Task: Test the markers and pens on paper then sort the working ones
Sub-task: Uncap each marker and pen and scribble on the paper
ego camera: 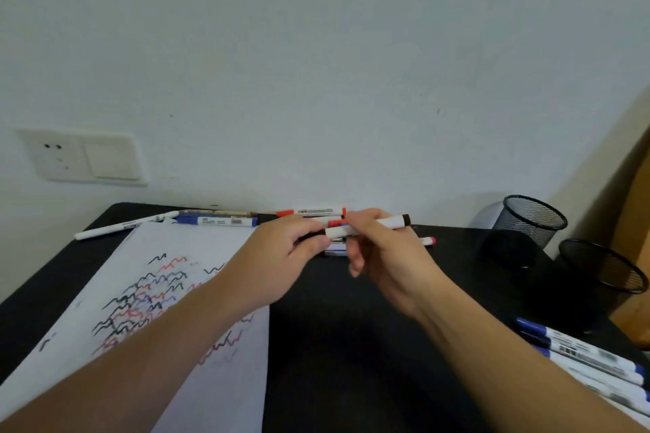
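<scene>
Head view, nearest first: a row of blue-capped markers (591, 358) lies at the near right edge of the black desk (351, 362), and a sheet of paper (218, 394) covered in black, red and blue squiggles lies on the left. Above the desk's middle, both hands meet on one white marker (369, 226) with a black end. The right hand (383, 257) has its grip curled round the barrel; the left hand (278, 264) pinches the dark cap end. This looks like uncapping for a test, though capping cannot be ruled out.

To do it well, pull the cap straight along the barrel with the right hand steady, keep the cap in the left fingers, then try the tip on a bare patch of paper so a faint line shows plainly.

Behind the hands, untested markers (334, 246) lie in a loose pile, others (218, 220) rest along the wall, and two mesh pen cups (534, 218) stand far right, probably for sorting.
</scene>
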